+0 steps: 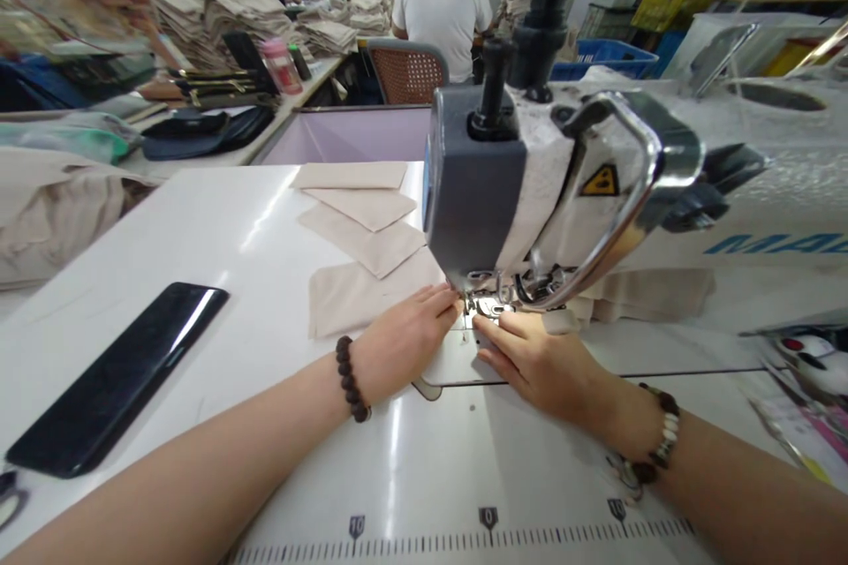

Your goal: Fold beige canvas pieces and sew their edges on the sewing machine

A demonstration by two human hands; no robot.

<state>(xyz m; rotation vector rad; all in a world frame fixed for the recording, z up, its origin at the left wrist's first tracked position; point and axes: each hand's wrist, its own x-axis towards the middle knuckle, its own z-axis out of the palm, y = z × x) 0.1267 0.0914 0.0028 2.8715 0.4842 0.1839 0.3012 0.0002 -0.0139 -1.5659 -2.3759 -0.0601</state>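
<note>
A grey and white sewing machine [530, 185] stands on the white table [218, 229]. My left hand [404, 340] lies on the edge of a beige fabric piece [351, 296], fingers held together and reaching to the presser foot [487, 305]. My right hand [530, 362] rests on the needle plate just right of the foot, fingers together, fingertips at the needle. Whether either hand pinches the cloth is hidden under the machine head. A chain of beige fabric pieces [361, 212] trails away behind the machine to the left.
A black phone [119, 375] lies on the table at the left. A ruler scale [490, 530] runs along the near edge. Beige cloth [46, 212] is heaped at far left. A person in a white shirt [442, 0] sits ahead among fabric stacks [218, 13].
</note>
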